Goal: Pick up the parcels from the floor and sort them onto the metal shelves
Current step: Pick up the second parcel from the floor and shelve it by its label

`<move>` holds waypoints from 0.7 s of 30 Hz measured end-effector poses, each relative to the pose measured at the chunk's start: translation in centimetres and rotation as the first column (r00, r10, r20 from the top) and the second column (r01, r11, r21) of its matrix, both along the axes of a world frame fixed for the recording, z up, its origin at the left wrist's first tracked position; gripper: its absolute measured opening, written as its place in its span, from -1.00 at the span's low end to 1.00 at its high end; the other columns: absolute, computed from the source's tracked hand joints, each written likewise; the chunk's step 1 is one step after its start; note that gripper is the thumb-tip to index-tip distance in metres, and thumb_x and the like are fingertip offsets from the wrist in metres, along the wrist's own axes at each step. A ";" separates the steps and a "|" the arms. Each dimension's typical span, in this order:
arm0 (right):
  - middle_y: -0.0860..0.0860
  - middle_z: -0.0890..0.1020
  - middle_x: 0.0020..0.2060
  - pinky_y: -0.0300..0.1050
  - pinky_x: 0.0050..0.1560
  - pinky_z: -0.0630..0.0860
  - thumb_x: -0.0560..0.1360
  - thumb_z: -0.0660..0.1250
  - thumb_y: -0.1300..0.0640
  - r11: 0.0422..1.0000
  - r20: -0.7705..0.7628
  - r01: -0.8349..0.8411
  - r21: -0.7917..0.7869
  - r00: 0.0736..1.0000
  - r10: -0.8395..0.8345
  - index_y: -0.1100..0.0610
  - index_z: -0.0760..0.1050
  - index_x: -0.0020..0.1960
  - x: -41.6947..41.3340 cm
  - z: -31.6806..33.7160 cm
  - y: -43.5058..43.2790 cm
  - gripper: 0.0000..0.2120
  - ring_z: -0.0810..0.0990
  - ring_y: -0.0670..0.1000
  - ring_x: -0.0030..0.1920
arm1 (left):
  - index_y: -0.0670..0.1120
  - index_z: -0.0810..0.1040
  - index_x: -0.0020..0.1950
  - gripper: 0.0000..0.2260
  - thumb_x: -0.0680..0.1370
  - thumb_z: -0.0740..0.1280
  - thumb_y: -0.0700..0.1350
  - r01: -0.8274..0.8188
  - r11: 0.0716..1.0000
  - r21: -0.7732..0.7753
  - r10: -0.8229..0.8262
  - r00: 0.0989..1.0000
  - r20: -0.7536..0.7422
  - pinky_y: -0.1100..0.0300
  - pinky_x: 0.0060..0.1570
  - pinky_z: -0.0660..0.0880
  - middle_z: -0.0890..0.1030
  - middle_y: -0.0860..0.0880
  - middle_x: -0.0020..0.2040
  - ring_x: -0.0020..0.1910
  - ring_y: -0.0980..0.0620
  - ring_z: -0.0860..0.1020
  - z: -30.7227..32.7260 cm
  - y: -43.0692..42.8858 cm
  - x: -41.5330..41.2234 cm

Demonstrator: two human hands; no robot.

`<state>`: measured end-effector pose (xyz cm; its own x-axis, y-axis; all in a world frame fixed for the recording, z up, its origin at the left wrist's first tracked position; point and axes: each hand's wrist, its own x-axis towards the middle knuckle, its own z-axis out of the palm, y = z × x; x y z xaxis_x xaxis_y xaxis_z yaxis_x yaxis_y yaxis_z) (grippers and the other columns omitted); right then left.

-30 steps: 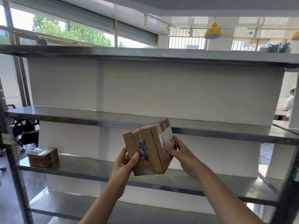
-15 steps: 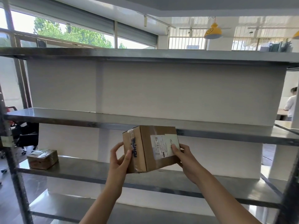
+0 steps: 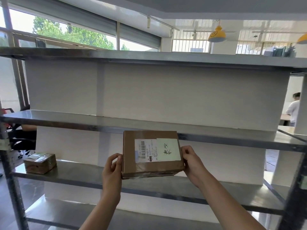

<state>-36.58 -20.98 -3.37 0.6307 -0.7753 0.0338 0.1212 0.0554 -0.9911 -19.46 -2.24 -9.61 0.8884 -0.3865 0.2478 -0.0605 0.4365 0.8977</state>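
The parcel (image 3: 152, 154) has swung round since a moment ago: the labelled face now looks squarely at the person, where a corner led before. Left hand (image 3: 111, 170) clamps the left edge, right hand (image 3: 192, 161) the right edge, both grips closed firmly on the cardboard. It hangs in the air in front of the metal shelves (image 3: 216, 185), between the two middle tiers, touching neither. A smaller box (image 3: 40, 163) already sits far left on the lower tier. To land this well, I'd say keep it level, slide the base onto the lower tier with the label facing out, push it fully clear of the front lip, and only then let the fingers go.
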 end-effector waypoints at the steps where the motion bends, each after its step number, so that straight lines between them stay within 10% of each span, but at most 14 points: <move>1: 0.15 0.64 0.04 -0.09 -0.24 0.41 0.68 0.10 0.30 1.000 0.005 -0.011 -0.009 1.000 0.011 0.15 0.43 0.00 0.0 0.0 0.0 -0.83 0.56 0.09 0.05 | 0.18 0.64 -0.02 -0.86 0.55 0.30 0.15 0.006 1.000 0.002 -0.006 1.000 0.005 0.01 -0.18 0.61 0.74 -0.03 -0.15 -0.15 -0.10 0.66 0.0 0.1 -0.1; 13: -0.03 0.63 0.31 0.20 0.30 0.50 0.67 0.22 0.21 0.969 0.061 -0.226 -0.094 0.971 0.232 -0.20 0.31 0.52 -1.8 0.0 -0.9 -0.50 0.56 0.03 0.32 | 0.24 0.55 0.36 -0.30 0.30 0.39 0.51 0.268 0.956 0.119 -0.287 0.938 0.194 0.13 0.13 0.63 0.65 0.07 0.29 0.25 0.02 0.63 0.2 2.2 0.2; 21: -0.09 0.44 0.48 0.00 0.29 0.48 0.49 0.42 0.30 0.910 0.178 -0.405 -0.092 0.892 0.415 -0.13 0.24 0.55 -2.7 0.2 -1.2 -0.25 0.41 0.02 0.48 | 0.12 0.50 0.27 -0.41 0.29 0.61 0.07 0.225 0.932 0.285 -0.301 0.917 0.260 0.30 -0.07 0.60 0.68 0.08 0.03 0.03 0.02 0.62 0.3 1.8 0.3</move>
